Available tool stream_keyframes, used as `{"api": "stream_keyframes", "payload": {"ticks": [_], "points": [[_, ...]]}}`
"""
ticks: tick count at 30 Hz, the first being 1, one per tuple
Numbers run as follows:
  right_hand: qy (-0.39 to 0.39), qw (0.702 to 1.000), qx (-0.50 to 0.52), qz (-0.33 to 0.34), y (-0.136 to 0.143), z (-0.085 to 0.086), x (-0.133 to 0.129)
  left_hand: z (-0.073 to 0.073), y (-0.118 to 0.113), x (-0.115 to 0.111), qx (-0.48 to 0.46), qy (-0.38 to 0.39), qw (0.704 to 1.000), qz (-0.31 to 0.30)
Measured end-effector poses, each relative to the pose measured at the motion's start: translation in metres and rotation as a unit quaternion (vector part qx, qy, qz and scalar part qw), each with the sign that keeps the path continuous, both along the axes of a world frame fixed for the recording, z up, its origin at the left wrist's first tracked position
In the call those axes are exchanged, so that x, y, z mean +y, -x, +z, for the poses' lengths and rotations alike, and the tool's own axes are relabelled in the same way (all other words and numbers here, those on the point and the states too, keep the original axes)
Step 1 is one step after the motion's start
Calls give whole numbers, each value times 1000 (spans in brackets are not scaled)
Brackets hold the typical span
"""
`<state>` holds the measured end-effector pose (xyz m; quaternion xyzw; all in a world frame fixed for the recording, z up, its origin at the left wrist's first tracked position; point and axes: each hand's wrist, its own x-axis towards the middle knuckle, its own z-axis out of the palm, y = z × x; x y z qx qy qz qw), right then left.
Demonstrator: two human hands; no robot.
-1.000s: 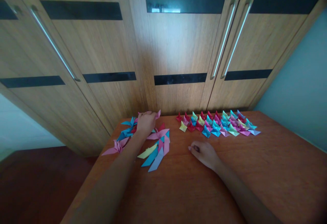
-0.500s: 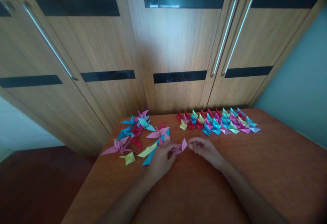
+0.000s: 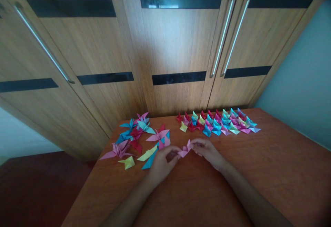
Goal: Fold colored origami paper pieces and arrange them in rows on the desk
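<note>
A small pink folded paper piece is held just above the table between both hands. My left hand pinches its left end between thumb and fingers. At its raised right tip, the fingers of my right hand are closed on the paper. Close beside my left hand lie a yellow folded piece, a blue one and a pink one.
Several paper cranes lie loosely at the left of the brown table, a pink crane and a yellow piece among them. Rows of small folded pieces stand at the back right. A wooden wardrobe rises behind.
My right hand has closed on the raised tip of the pink piece, which it was just short of before. The pink piece has turned a little, and the view has shifted slightly.
</note>
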<state>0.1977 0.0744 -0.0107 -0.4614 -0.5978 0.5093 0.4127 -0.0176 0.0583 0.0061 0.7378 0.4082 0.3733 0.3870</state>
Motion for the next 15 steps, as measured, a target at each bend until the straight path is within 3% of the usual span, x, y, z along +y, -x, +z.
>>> {"api": "stream_keyframes", "payload": {"ticks": [4, 10, 15], "points": [[29, 999, 25, -5, -2, 0, 0, 2, -2, 3, -11, 14, 1000, -7], [2, 998, -61, -30, -22, 2, 8, 8, -19, 23, 61, -77, 995, 14], [75, 980, -134, 127, -43, 13, -1, 5, -56, 44, 189, -151, 970, -3]]}}
